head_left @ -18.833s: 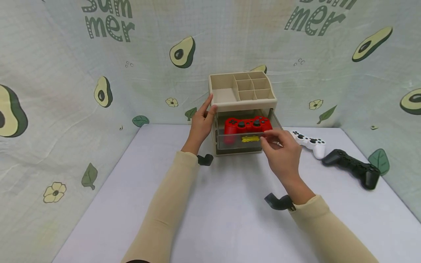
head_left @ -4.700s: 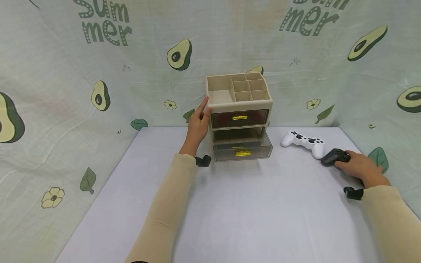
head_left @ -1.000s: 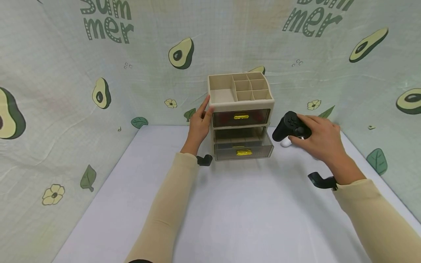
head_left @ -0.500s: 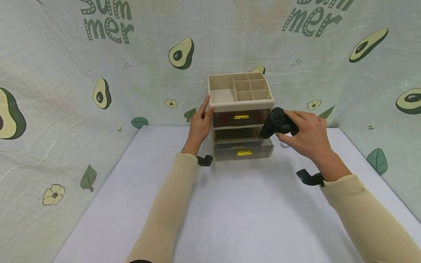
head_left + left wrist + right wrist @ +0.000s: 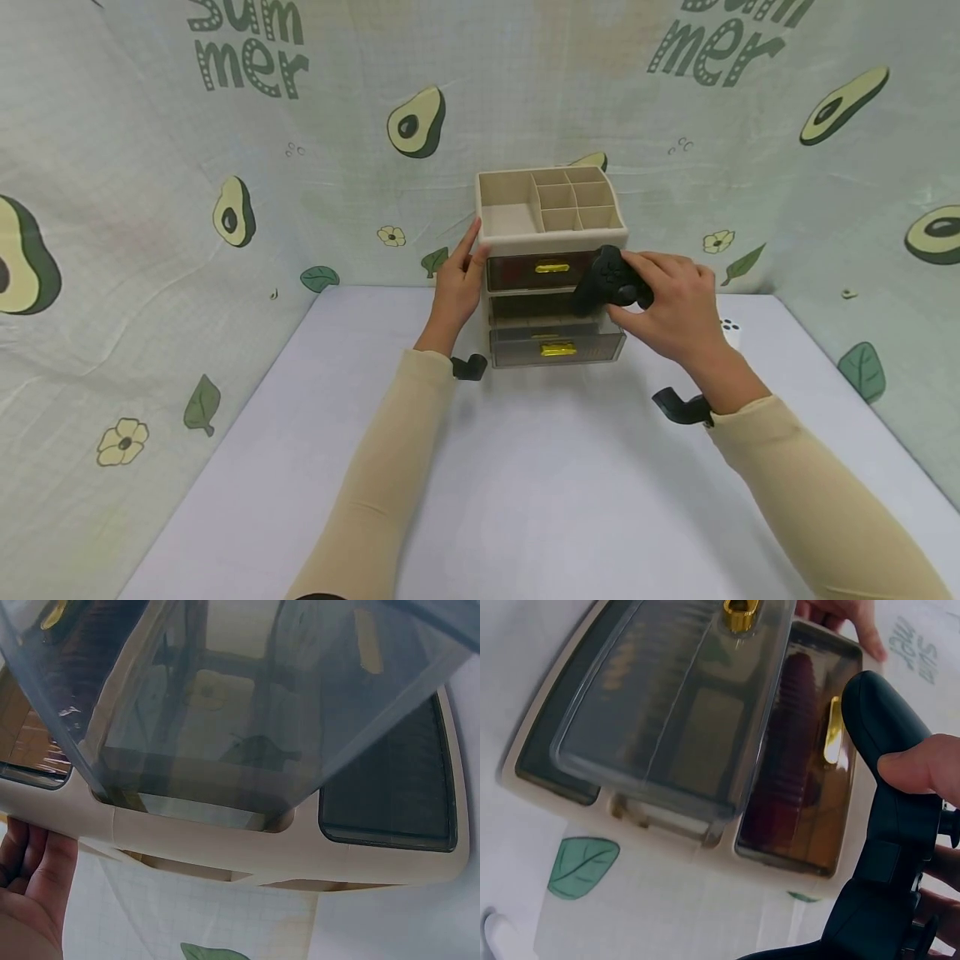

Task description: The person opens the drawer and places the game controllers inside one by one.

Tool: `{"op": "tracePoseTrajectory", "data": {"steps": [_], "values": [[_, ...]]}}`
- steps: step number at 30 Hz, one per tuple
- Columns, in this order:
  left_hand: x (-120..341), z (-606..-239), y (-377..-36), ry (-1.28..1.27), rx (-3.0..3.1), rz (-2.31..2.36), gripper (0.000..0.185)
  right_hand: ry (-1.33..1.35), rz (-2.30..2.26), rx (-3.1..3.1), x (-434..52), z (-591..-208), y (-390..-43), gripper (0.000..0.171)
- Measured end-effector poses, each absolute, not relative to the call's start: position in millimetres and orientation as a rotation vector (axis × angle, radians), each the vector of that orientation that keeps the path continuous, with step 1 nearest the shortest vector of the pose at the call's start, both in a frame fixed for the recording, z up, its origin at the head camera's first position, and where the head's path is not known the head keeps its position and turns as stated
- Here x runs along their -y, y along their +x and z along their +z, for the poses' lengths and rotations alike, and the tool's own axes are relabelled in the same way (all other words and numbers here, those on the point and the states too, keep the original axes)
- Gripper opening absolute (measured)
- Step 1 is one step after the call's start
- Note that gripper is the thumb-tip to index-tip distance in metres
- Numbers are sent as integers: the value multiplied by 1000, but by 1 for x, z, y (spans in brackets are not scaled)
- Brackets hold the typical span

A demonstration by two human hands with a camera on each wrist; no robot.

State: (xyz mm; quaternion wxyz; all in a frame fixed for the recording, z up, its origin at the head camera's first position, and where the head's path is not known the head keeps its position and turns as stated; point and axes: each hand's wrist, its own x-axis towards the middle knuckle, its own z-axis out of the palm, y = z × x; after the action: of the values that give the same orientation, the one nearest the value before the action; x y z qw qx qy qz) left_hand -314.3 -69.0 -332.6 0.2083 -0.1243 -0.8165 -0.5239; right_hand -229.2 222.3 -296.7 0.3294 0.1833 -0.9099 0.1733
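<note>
The right hand pinches the black controller at one o'clock from the open drawer. It looks light, hard and a bit slippery; its fat handle seems best to hold. The left hand, spread, touches the box at nine o'clock.

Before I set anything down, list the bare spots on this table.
Free: the table between left sleeve and right sleeve, and outside either sleeve. Crowded: around the drawer unit, with left hand, right hand, black controller and partly hidden white controller.
</note>
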Motion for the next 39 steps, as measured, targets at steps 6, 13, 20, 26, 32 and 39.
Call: {"op": "tracePoseTrajectory", "data": {"steps": [6, 13, 20, 26, 32, 39], "values": [[69, -332, -314, -359, 2268, -1451, 50, 519, 450, 2359, -211, -298, -233, 69], [69, -332, -314, -361, 2263, -1456, 50, 574, 451, 2301, -200, -300, -236, 68], [69, -333, -315, -357, 2260, -1450, 51, 619, 448, 2267, -190, -302, -236, 68], [69, -334, -315, -370, 2259, -1450, 51, 635, 470, 2248, -181, -305, -238, 68], [69, -334, -315, -359, 2261, -1455, 50, 663, 472, 2223, -172, -307, -241, 67], [68, -333, -315, -350, 2267, -1469, 50, 694, 443, 2220, -162, -313, -245, 65]]}}
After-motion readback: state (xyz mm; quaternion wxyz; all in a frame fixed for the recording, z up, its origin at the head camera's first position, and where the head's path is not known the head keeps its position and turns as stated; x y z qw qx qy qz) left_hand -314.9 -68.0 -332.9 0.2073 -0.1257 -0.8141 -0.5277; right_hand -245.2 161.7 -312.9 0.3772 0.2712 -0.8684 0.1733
